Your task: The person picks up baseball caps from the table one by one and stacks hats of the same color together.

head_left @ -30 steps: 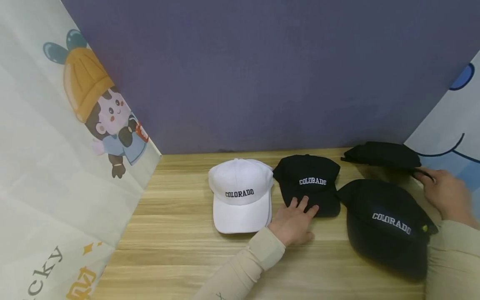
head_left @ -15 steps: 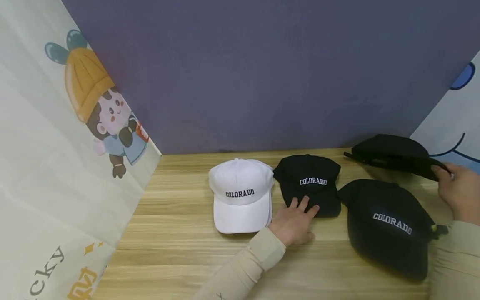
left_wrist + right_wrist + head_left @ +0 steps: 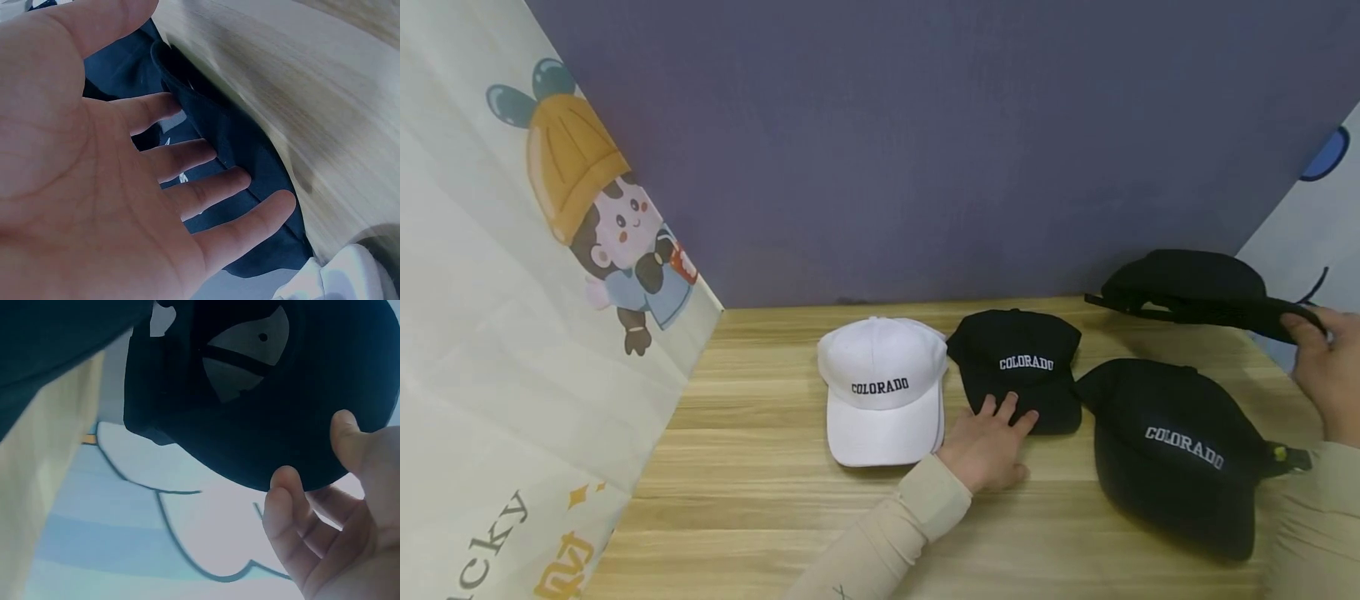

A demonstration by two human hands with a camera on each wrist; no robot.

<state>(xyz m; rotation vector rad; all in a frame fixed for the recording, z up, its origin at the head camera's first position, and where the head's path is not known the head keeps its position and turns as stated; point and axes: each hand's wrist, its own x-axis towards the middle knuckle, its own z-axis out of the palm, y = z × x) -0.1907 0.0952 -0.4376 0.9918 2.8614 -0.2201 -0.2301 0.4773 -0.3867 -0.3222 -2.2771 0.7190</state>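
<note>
At the back right in the head view, my right hand (image 3: 1330,367) pinches the brim of a black cap (image 3: 1187,279), held raised with its opening turned down. The right wrist view shows the thumb (image 3: 347,440) on one face of that brim and fingers below its edge. My left hand (image 3: 988,446) rests its spread, straight fingers at the brim of a black COLORADO cap (image 3: 1018,337) in the middle. To its left sits a white COLORADO cap (image 3: 880,362). Another black COLORADO cap (image 3: 1165,400) lies tilted at the right, by my right sleeve.
The wood-grain table (image 3: 760,483) meets a dark purple back panel (image 3: 925,150). A printed light cloth wall (image 3: 475,292) stands on the left, and another patterned panel (image 3: 1330,217) on the right. A strap with a yellow-green spot (image 3: 1281,456) sits on the right wrist.
My right hand has lifted the rear black cap by its brim and moved it slightly up and right. My left hand and the other caps have stayed put.
</note>
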